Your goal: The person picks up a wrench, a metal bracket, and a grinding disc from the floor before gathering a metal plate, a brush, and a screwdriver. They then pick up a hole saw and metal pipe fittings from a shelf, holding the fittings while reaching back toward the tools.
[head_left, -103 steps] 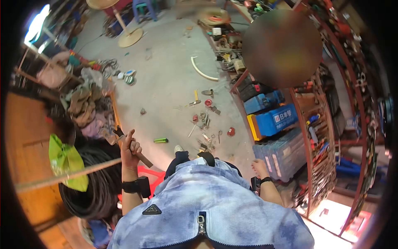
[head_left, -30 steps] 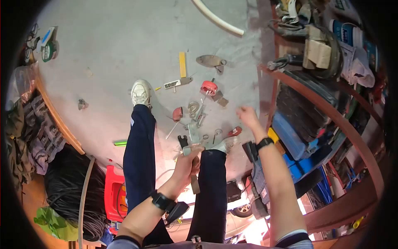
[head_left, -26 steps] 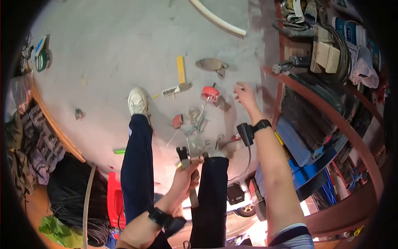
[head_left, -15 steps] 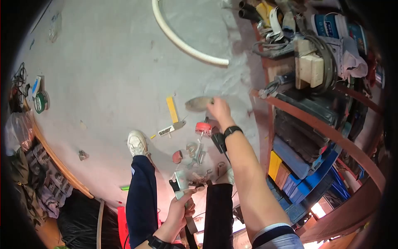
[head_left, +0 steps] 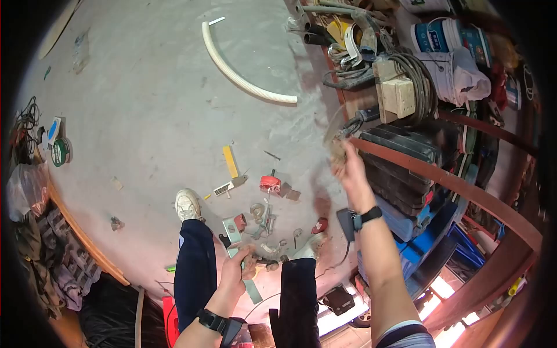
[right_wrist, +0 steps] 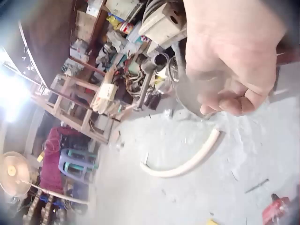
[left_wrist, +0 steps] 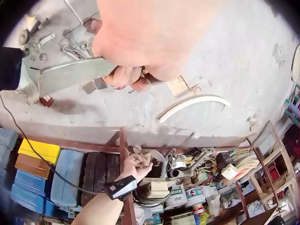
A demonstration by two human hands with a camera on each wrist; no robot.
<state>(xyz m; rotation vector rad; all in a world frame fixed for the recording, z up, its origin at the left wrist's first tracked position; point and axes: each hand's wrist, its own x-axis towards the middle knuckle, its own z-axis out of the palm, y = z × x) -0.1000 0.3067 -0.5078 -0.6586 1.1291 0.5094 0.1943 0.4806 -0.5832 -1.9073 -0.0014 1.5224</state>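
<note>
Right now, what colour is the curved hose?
The hose is creamy white, clearest in the head view.

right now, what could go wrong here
The right hand has a thin grey piece close to the red-brown shelf frame, so it might knock against it. The yellow-handled tool lies on the floor near the white shoe, a possible trip if that foot moves. The metal plate in the left hand could slip if the grip loosens.

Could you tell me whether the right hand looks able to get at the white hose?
Probably, with a stretch: nothing covers the white hose, though the right hand may first have to put down its tool.
</note>
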